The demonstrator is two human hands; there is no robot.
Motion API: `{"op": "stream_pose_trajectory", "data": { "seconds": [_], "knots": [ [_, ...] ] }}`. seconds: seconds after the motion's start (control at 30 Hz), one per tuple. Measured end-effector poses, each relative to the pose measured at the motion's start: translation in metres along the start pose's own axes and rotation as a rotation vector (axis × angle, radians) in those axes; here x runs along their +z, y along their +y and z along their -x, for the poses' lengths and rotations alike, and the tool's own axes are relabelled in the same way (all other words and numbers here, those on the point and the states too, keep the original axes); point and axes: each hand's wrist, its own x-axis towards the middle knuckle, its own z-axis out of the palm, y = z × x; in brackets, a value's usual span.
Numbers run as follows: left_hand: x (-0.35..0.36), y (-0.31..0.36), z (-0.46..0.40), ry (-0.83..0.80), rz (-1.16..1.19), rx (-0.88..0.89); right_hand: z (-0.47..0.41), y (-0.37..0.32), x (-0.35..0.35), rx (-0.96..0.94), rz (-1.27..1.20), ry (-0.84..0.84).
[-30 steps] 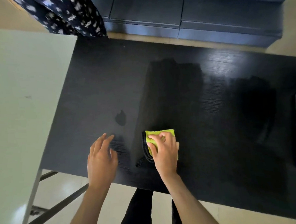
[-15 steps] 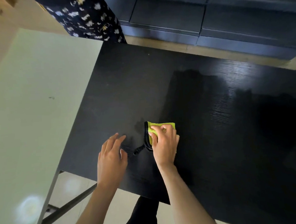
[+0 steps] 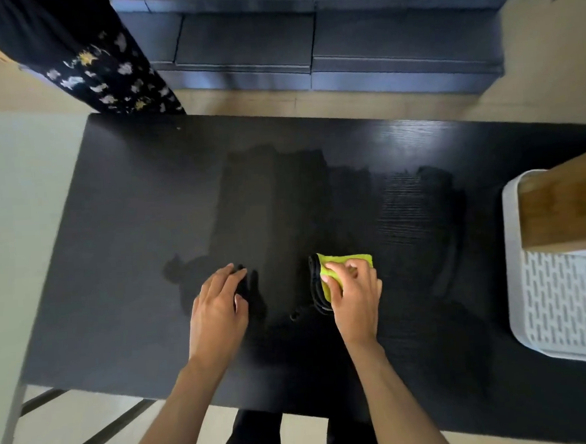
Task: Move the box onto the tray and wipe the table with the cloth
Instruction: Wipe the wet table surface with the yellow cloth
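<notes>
A pale side table [image 3: 20, 218] abuts the left end of the black table [image 3: 140, 210], where a small dark wet patch [image 3: 176, 268] sits just left of the person's left hand [image 3: 218, 312]. That hand rests flat on the surface, fingers spread, holding nothing, as it did a second ago. Beside it, the right hand [image 3: 352, 295] presses the folded yellow-green cloth [image 3: 347, 264], fingers curled over its top. Over the past second the cloth has travelled rightward, away from the left hand, leaving a dark damp band across the table's middle. That suggests the wiping is well under way, with the left end and the patch apparently still to be covered. At the far right, the white slotted tray [image 3: 564, 311] is back in view, with the wooden box [image 3: 565, 212] already standing on it, so the first step looks done. No brand, label or writing can be read anywhere.
</notes>
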Motion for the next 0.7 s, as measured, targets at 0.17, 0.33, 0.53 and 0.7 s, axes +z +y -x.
{"op": "stream_pose_trajectory", "data": {
  "seconds": [0.17, 0.33, 0.53, 0.7],
  "knots": [
    [0.032, 0.064, -0.004, -0.001, 0.021, 0.064, 0.001, 0.081, -0.054, 0.052, 0.033, -0.017],
    [0.052, 0.112, -0.002, -0.02, 0.028, 0.095, 0.006, 0.139, -0.09, 0.091, 0.009, 0.008],
    [0.059, 0.134, 0.0, -0.01, 0.015, 0.096, 0.012, 0.182, -0.116, 0.107, 0.049, 0.028],
    [0.059, 0.135, 0.002, -0.019, -0.013, 0.086, 0.033, 0.18, -0.11, 0.082, 0.177, -0.034]
  ]
}}
